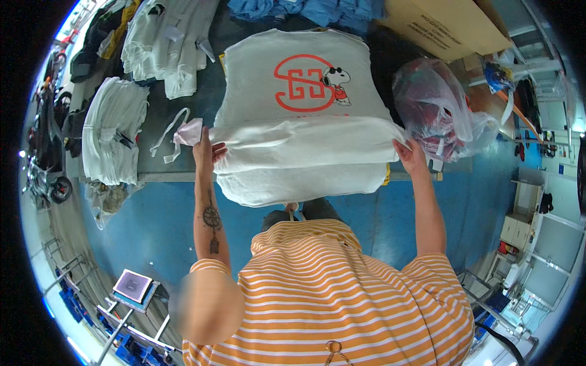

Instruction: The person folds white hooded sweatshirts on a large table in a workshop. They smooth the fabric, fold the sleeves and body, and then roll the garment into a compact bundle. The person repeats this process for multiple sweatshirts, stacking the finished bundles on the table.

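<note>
A white T-shirt (293,146) with a red emblem and a cartoon dog lies in front of me, its near part folded over in a band. My left hand (209,151) is closed on the left end of that fold. On the right end, my right hand (412,155) pinches the cloth. Below the fold, the shirt's lower part hangs over the table's front edge. A pale pink piece (190,131), paper or cloth, sits against my left fingers; whether they grip it I cannot tell. Beside it lies a thin white strip (170,137).
Stacked white garments (114,131) and more white clothing (168,39) lie on the dark table (168,166) at left. Blue garments (311,7) are at the back. To the right are a clear plastic bag (430,107) with red contents and a cardboard box (442,27).
</note>
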Demonstrator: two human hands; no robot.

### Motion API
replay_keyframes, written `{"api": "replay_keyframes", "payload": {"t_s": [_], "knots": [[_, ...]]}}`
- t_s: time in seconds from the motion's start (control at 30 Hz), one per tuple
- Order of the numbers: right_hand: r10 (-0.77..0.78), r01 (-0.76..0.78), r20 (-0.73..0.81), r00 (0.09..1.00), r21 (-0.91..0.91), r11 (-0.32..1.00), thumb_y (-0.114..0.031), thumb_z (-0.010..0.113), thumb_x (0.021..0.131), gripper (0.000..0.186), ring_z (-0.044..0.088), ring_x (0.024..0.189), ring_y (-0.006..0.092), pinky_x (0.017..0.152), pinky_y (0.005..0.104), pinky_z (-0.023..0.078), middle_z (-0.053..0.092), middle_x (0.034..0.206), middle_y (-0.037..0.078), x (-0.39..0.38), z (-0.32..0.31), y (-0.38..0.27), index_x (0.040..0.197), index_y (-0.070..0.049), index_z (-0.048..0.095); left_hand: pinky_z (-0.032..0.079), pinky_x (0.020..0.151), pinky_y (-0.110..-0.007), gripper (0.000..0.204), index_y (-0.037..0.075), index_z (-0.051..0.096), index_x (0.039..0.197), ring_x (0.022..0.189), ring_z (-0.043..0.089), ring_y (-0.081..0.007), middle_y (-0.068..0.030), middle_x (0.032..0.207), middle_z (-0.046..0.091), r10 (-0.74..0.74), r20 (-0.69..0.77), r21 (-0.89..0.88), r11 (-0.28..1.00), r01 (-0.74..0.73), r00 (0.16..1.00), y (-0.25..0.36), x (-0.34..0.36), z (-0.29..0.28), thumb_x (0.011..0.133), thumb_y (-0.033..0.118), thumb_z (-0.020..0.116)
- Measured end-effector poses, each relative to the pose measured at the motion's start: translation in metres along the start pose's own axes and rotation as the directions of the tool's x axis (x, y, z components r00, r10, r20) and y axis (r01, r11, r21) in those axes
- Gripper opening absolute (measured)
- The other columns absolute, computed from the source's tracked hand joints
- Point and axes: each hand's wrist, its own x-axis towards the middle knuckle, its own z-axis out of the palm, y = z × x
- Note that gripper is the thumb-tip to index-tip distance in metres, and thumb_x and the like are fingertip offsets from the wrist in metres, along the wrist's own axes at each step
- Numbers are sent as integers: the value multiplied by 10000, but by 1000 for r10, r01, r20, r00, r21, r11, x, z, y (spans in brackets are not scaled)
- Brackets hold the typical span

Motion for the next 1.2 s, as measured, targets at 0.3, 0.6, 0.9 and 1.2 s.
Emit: {"api": "replay_keyframes", "payload": {"t_s": [0.3,0.6,0.9,1.2], "knots": [[102,744,923,371,-229,-628,-391,606,954,625,166,1514,413,1195,608,161,164,1656,166,-35,51,84,1517,-198,415,437,1026,-461,790,49,482,1434,1234,520,-416,-262,1322,531,772,254,828,138,-544,582,-74,-28,-11,796,364,825],[107,683,926,363,-186,-707,-599,636,868,808,118,1510,460,1164,678,122,127,1656,200,-18,55,85,1542,-238,374,176,1170,-643,677,231,422,1527,1476,194,-498,-252,1627,182,705,566,610,-9,-792,428,-55,-42,22,909,324,680],[164,810,921,355,-215,-545,-585,767,749,926,188,1482,457,1151,671,161,204,1605,249,-26,77,100,1495,-157,425,487,959,-473,522,-48,585,1176,1107,609,-351,-228,1172,635,653,-61,796,488,-358,755,-92,-7,-57,957,422,645],[367,971,927,-76,152,-185,-340,820,728,806,526,1097,347,952,487,433,511,1218,169,-102,248,302,1361,20,475,489,643,-269,322,38,631,945,717,615,-149,-8,770,621,-313,-7,-685,693,224,950,-119,-33,-13,889,323,770]]}}
